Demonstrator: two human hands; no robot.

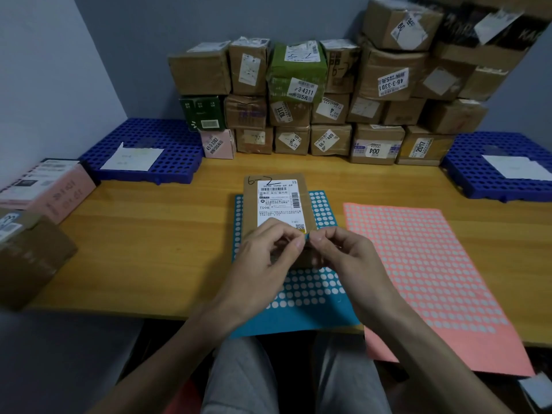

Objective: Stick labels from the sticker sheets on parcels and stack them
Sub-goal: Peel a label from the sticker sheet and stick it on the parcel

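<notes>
A brown cardboard parcel [277, 201] with a white shipping label lies on a blue sticker sheet [310, 291] in the middle of the wooden table [149, 234]. Just above the parcel's near end, my left hand [265, 258] and my right hand [343, 255] meet fingertip to fingertip and pinch a small blue sticker [306, 236] between them. A pink sticker sheet [433, 276] lies to the right, hanging over the table's front edge. The near end of the parcel is hidden behind my hands.
A wall of stacked parcels [313, 100] stands along the back. Blue perforated trays with white paper sit at back left [143, 150] and back right [501, 165]. A pink box [50, 189] and a brown box [30, 255] stand at the left edge.
</notes>
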